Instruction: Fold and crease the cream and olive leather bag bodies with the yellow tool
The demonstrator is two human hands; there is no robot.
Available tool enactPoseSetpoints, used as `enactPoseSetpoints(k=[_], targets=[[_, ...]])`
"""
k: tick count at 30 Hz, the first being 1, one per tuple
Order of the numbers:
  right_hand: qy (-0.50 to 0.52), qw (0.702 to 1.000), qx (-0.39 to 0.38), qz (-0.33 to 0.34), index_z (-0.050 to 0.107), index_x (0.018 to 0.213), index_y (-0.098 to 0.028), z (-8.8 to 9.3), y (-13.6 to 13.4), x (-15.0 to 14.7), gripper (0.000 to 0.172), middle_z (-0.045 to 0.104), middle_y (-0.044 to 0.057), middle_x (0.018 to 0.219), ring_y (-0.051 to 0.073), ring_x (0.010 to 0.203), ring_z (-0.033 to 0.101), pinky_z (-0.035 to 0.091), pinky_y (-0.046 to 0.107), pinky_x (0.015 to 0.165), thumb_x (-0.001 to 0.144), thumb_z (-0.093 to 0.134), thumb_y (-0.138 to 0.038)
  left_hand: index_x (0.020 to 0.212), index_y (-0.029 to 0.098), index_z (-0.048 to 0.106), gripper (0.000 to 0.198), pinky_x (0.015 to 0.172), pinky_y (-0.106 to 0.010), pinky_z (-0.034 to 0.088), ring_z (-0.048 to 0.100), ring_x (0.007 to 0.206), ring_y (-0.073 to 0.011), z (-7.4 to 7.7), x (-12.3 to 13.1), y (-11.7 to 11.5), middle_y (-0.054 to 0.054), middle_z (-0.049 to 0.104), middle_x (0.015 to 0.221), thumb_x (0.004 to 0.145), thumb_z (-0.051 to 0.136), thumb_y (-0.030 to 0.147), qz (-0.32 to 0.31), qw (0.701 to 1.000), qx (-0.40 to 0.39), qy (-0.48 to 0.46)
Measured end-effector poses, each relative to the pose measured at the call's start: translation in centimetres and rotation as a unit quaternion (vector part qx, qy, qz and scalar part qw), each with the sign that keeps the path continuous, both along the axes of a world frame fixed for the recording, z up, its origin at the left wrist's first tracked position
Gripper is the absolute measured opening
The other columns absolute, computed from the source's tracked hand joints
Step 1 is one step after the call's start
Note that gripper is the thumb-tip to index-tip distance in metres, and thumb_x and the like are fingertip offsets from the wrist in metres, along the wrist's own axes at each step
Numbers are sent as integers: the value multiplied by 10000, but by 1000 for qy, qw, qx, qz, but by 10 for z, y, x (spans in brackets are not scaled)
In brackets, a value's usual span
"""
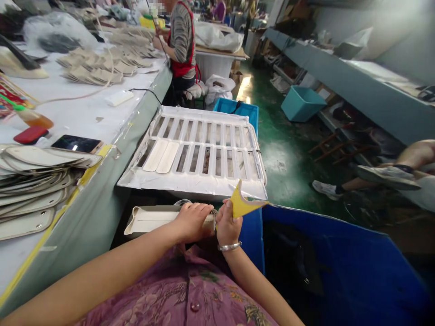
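Observation:
My left hand lies over the right end of a cream, box-shaped leather-like piece on my lap, its fingers together and curled over the edge. Right beside it, my right hand, with a silver bangle at the wrist, is closed around a yellow piece with a forked, fishtail-like end. The lower part of that yellow piece is hidden in the fist. Just ahead is a white slatted rack, with two cream strips with rounded ends lying side by side on it.
On the left, the table carries stacked cream panels, a phone and a bottle with orange liquid. A blue bin stands to my right. A co-worker sits ahead; another person's legs extend in from the right.

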State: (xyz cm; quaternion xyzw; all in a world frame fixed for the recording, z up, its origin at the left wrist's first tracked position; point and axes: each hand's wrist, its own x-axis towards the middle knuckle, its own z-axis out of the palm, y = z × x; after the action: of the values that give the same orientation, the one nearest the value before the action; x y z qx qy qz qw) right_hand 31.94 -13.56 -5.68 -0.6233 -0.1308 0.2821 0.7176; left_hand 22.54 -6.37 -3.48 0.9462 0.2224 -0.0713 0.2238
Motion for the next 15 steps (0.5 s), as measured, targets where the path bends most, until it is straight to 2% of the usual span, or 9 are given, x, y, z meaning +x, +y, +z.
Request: enactPoseSetpoints(k=[4, 6, 10, 15], targets=[[73, 997, 17, 33, 439, 809, -205, 2, -3, 13, 385, 273, -110, 487, 52, 361, 237, 216, 204, 349, 744, 528, -574, 1241, 204, 433, 710, 915, -445, 377, 525, 1082, -283, 12, 2, 0, -80, 567, 1200, 632, 641, 503, -13, 999, -33, 17], [115, 992, 47, 20, 428, 800, -210, 5, -11, 14, 354, 253, -113, 502, 45, 361, 218, 211, 190, 338, 748, 543, -541, 1293, 189, 382, 819, 942, -441, 359, 488, 1138, -288, 14, -3, -1, -100, 517, 1269, 603, 656, 534, -34, 999, -36, 16], [131, 987, 92, -2, 435, 822, -211, 8, -28, -4, 289, 254, -107, 519, 44, 377, 232, 248, 179, 345, 788, 536, -479, 1373, 136, 252, 1030, 1028, -479, 233, 327, 1272, -309, 4, -18, -8, -161, 331, 1412, 556, 658, 616, -35, 999, 26, 19], [80, 993, 80, -21, 445, 837, -200, 4, -25, -23, 322, 263, -109, 500, 43, 364, 257, 245, 181, 338, 799, 512, -513, 1388, 133, 227, 1017, 1033, -503, 181, 289, 1279, -312, -11, -24, -19, -165, 280, 1435, 602, 616, 648, -26, 994, 110, 12]])
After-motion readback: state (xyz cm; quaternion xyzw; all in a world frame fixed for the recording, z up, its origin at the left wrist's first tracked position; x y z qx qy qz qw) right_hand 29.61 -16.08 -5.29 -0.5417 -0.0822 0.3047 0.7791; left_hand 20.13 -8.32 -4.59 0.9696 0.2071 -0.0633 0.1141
